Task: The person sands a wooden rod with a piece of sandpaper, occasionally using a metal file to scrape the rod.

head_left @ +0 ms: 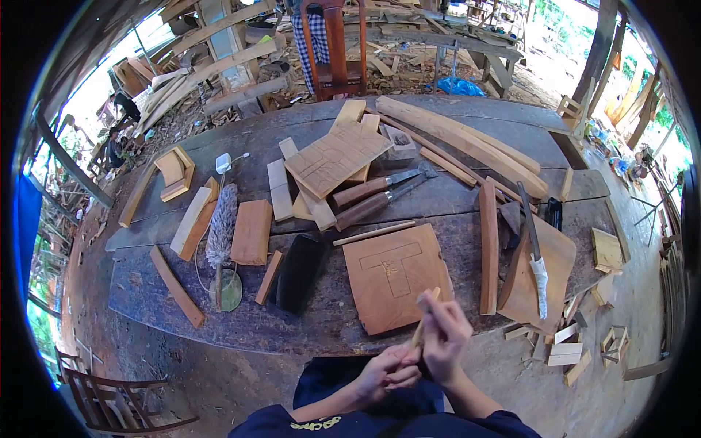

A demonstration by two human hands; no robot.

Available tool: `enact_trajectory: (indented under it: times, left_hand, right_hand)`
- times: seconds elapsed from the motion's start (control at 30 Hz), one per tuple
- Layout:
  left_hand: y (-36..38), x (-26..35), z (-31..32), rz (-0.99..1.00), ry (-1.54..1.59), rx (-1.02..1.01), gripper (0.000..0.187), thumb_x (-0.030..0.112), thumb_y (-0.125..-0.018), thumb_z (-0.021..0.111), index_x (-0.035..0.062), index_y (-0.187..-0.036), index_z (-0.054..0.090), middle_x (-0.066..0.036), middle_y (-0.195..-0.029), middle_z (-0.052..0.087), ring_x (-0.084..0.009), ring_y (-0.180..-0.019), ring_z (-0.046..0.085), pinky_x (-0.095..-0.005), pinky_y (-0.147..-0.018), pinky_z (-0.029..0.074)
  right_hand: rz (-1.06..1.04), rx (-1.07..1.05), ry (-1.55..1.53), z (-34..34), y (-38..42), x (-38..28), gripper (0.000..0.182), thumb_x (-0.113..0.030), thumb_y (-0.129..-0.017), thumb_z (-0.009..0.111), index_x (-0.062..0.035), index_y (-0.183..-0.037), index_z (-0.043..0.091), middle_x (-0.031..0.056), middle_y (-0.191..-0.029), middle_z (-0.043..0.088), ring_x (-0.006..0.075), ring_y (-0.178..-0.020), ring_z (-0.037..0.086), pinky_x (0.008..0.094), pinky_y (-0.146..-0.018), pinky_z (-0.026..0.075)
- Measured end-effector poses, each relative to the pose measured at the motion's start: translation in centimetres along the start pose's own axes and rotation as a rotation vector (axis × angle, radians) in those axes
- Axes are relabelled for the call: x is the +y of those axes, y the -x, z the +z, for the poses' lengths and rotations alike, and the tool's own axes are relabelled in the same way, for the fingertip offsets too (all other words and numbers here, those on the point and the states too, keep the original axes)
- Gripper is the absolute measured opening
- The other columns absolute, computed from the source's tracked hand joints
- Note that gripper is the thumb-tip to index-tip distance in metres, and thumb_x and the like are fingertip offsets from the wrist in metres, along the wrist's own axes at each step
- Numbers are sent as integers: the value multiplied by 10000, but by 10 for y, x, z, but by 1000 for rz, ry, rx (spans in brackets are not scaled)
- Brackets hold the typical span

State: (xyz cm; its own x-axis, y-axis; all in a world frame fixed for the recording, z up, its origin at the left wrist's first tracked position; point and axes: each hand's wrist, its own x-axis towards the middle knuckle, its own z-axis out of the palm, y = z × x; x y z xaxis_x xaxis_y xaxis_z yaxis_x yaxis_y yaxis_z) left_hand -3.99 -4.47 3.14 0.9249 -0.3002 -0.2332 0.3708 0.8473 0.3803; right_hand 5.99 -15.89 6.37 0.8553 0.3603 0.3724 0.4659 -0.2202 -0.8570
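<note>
Both hands are close together at the table's front edge, just below a reddish wooden board (pixel 365 292) with a T-shaped outline drawn on it. My left hand (pixel 393 367) is closed around the lower part of a thin, light wooden stick (pixel 418 336). Higher on the same stick, the fingers of my right hand (pixel 444 339) are wrapped round it, with a small greyish end showing by the thumb. Whether that end belongs to the stick I cannot tell. Rough carved marks show in the middle of the T outline.
Two wooden-handled chisels (pixel 363 209) lie behind the board. A black phone-like slab (pixel 301 274), a duster (pixel 222 226) and a reddish block (pixel 252 232) are to the left. A saw-like tool with a white-wrapped handle (pixel 539 285) leans on wood at right.
</note>
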Motion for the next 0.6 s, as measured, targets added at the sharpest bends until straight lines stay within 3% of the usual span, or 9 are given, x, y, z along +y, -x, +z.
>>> enact_trajectory:
  times: [0.1,0.17,0.23,0.27,0.3,0.37,0.5,0.53,0.6]
  left_hand:
    - [1,4,-3,-29,112,34,343,380,-1090,357,148,-845,420,77,-463,289,-76,-383,283,-227,-467,275]
    - [-3,-2,-12,-97,313,-220,352,373,-1094,346,158,-826,423,86,-434,291,-67,-344,286,-228,-447,266]
    - [-7,-10,-12,-98,417,-317,340,343,-1101,317,156,-833,412,81,-440,292,-70,-343,301,-226,-445,260]
    - [-8,-12,-12,-100,516,-414,331,314,-1107,288,154,-840,401,77,-446,292,-74,-342,317,-223,-442,254]
    - [-9,-13,-15,-99,511,-416,331,314,-1107,288,154,-840,401,77,-446,292,-74,-342,317,-223,-442,254]
    - [-9,-16,-20,-83,673,-428,305,279,-1100,308,156,-834,394,67,-435,292,-71,-322,323,-231,-424,240]
    - [-10,-17,-19,-148,655,-466,264,239,-1077,361,158,-830,401,56,-427,284,-72,-312,295,-243,-420,233]
    - [-9,-19,-16,-148,661,-463,264,239,-1077,361,158,-830,401,56,-427,284,-72,-312,295,-243,-420,233]
    - [-11,-19,-8,-156,637,-515,239,214,-1060,398,155,-828,406,56,-439,272,-78,-327,284,-262,-457,260]
  right_hand:
    - [-87,-130,-4,-9,-1,2,329,48,-902,587,23,-1215,688,101,-886,633,138,-713,580,230,-626,436]
    - [-89,-96,27,-12,-13,0,327,41,-900,599,20,-1214,690,107,-891,638,141,-723,592,229,-629,445]
    - [-106,87,-107,-5,-22,2,320,36,-905,605,11,-1211,696,101,-885,638,137,-699,582,234,-600,438]
    - [-159,105,-90,-2,-20,4,378,55,-874,655,-31,-1240,694,102,-857,646,158,-698,633,265,-624,507]
    - [-163,107,-91,-4,-14,3,378,55,-874,655,-31,-1240,694,102,-857,646,158,-698,633,265,-624,507]
    - [-70,-196,-51,-8,-3,-3,380,61,-881,638,-34,-1245,691,103,-863,656,156,-721,645,264,-645,514]
    - [-243,-30,-44,-7,-21,12,397,86,-875,606,-33,-1245,690,108,-887,667,156,-687,623,257,-617,495]
    - [-66,12,-77,-12,-24,2,400,92,-871,602,-25,-1244,687,115,-910,665,166,-703,618,264,-632,496]
    - [-83,31,-91,-9,-24,-1,397,95,-871,599,-22,-1240,689,117,-917,663,164,-698,612,265,-630,494]
